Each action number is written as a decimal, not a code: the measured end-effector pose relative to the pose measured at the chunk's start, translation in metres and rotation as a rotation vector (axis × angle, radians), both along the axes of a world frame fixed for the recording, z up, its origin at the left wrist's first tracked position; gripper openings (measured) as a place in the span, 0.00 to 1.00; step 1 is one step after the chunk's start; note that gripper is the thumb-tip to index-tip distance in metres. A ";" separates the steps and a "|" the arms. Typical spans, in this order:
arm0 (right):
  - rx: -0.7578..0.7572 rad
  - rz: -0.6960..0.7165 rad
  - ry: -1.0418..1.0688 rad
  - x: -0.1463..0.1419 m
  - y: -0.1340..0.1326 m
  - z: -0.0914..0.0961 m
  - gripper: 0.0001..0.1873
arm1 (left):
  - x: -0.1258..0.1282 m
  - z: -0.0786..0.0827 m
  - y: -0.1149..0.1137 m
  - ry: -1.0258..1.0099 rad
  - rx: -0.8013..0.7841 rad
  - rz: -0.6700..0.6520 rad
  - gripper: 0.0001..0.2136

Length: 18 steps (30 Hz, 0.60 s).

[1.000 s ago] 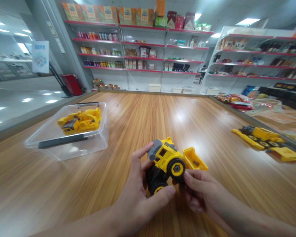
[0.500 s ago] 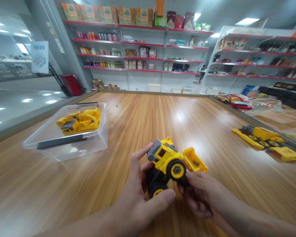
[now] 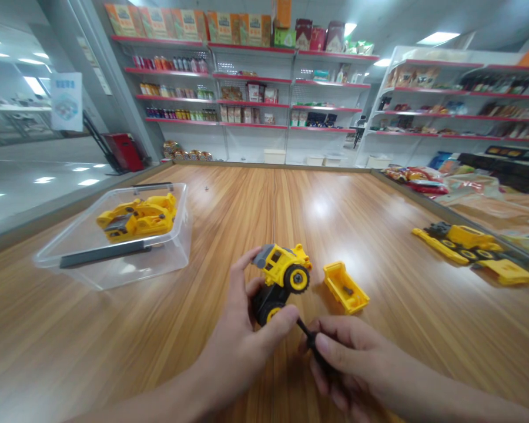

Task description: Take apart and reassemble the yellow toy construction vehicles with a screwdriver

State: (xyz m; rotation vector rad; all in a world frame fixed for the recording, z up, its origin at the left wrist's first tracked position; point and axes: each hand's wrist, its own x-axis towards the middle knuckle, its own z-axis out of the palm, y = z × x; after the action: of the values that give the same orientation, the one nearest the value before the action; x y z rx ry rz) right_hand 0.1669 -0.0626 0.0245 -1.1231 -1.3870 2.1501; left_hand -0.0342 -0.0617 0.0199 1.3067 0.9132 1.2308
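- Your worktop (image 3: 247, 211) runs from under your forearms to a raised rim (image 3: 326, 168) on the far side; a wide stretch of wood grain lies between your hands and that rim, with one small item (image 3: 206, 188), too small to make out, toward the far left.
- On your left the edge passes near the see-through bin (image 3: 170, 258); on your right it runs close beside a group of yellow toy parts (image 3: 471, 237).
- You have the toy truck (image 3: 284, 267) near the middle of the worktop, tilted, its grey front to the upper left and two yellow-hubbed wheels toward you.
- Your left hand (image 3: 247, 335) keeps a closed grip on that truck: fingers round its far side and grey front, thumb by the lower wheel.
- Your right hand (image 3: 350, 355) has its grip closed round a slim black tool (image 3: 306, 330), whose shaft points at your left thumb; you cannot tell whether they touch.
- Just beyond your right hand, the yellow tipper bed (image 3: 337, 283) lies open side up, a small dark piece (image 3: 348, 291) inside.
- Your see-through bin shows yellow vehicle pieces (image 3: 136, 222) within its rim; how deep they sit, you cannot tell.
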 end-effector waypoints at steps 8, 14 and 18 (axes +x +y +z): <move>0.479 -0.028 -0.190 0.005 -0.005 -0.012 0.18 | -0.006 -0.008 0.002 0.365 0.034 0.079 0.32; 0.637 -0.068 -0.194 0.008 0.003 -0.016 0.16 | -0.008 -0.012 -0.005 0.581 0.149 0.020 0.26; 0.730 -0.066 -0.222 0.009 0.003 -0.006 0.12 | -0.010 -0.007 -0.005 0.750 0.149 0.027 0.26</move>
State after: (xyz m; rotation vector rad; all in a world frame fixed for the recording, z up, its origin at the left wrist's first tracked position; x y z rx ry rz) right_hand 0.1759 -0.0596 0.0189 -1.0853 -1.9628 1.2926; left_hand -0.0440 -0.0663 0.0132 1.9331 1.3770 0.8283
